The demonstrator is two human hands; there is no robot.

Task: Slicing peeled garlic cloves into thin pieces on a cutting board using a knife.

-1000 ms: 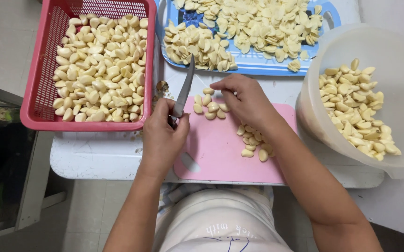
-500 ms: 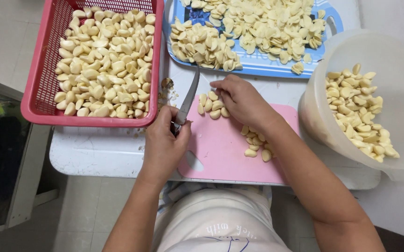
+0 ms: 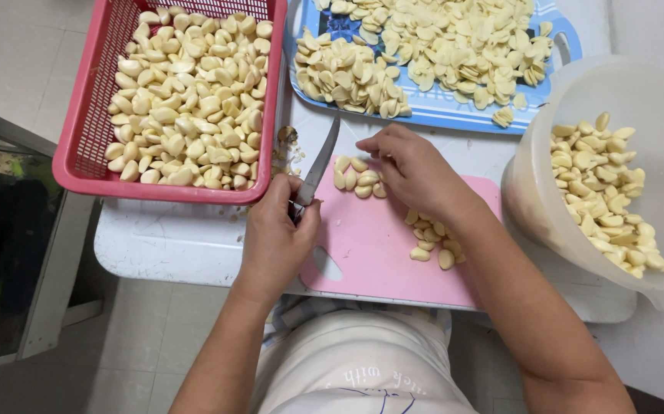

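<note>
Two hands busy: left hand (image 3: 274, 238) grips steel knife (image 3: 318, 165); right hand (image 3: 412, 172) pinches smooth garlic cloves (image 3: 356, 176) on pink board (image 3: 370, 253).

Red basket (image 3: 79, 146) and blue tray (image 3: 439, 116) of garlic.

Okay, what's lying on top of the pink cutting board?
On the pink cutting board: two small clusters of peeled garlic cloves, plus the right hand. Anything beneath that hand is hidden.

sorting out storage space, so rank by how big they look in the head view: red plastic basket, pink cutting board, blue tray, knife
1. Blue rectangular plastic tray, though its top is cut off by the frame.
2. Red mesh plastic basket, also cut off; these two look close, so their order is unsure.
3. Pink plastic cutting board.
4. Small steel-bladed knife.
</note>
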